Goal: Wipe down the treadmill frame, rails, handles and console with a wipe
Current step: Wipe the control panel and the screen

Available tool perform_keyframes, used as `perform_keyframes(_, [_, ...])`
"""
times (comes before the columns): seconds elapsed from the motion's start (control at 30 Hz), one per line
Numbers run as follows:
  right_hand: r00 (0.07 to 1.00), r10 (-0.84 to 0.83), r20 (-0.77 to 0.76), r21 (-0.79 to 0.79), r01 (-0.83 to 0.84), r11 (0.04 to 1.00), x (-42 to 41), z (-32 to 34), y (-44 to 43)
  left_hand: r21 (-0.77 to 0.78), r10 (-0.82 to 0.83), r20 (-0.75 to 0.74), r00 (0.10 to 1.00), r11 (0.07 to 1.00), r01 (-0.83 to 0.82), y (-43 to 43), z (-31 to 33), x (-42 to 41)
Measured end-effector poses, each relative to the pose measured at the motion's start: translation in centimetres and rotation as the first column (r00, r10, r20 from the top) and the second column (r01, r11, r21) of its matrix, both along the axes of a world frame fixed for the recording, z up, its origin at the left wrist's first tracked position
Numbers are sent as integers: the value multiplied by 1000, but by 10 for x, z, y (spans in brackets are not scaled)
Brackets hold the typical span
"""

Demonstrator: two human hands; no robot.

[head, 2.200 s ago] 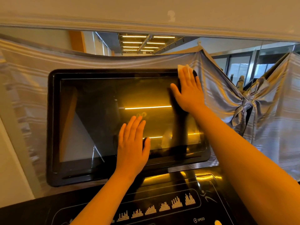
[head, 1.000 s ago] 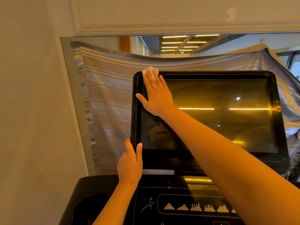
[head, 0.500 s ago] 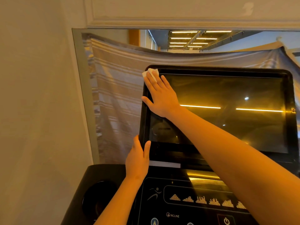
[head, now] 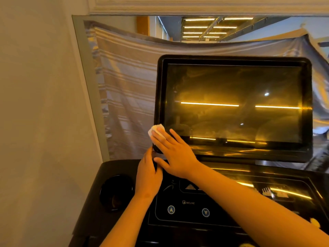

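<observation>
Pressing flat, fingers spread, the right hand [head: 175, 154] is seen holding a wipe [head: 155, 131] against the lower left corner of the screen [head: 236, 104]; only a crumpled white edge shows past the fingertips, the rest is hidden beneath the palm. The left hand [head: 148, 177] is laid just below, thumb up at the screen's corner; whether it grips anything cannot be told. Streaks and light reflections are noted on the dark glass. The console [head: 188, 204] is partly covered by both forearms; a cup holder [head: 116, 192] lies left.
</observation>
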State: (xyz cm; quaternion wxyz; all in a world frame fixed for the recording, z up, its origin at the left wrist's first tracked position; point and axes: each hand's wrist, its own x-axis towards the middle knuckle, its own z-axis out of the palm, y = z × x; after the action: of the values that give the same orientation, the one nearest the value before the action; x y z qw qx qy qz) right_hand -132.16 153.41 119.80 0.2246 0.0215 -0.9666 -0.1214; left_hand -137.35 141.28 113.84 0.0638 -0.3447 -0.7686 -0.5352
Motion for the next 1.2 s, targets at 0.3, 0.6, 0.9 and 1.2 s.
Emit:
perform_keyframes(0.3, [999, -25, -33, -65, 23, 998, 27, -21, -13, -86, 27, -53, 998, 996, -32, 0, -8, -3])
perform_keyframes(0.6, [983, -53, -177, 49, 63, 997, 26, -7, -15, -93, 60, -54, 997, 994, -65, 5, -13, -6])
perform_keyframes(0.9, [989, -123, -87, 87, 130, 988, 12, 12, -15, -62, 60, -45, 997, 996, -63, 3, -13, -3])
perform_keyframes(1.2, [985, -126, -118, 9, 128, 992, 17, 7, 2, -67, 38, -62, 997, 997, -43, -1, -13, -2])
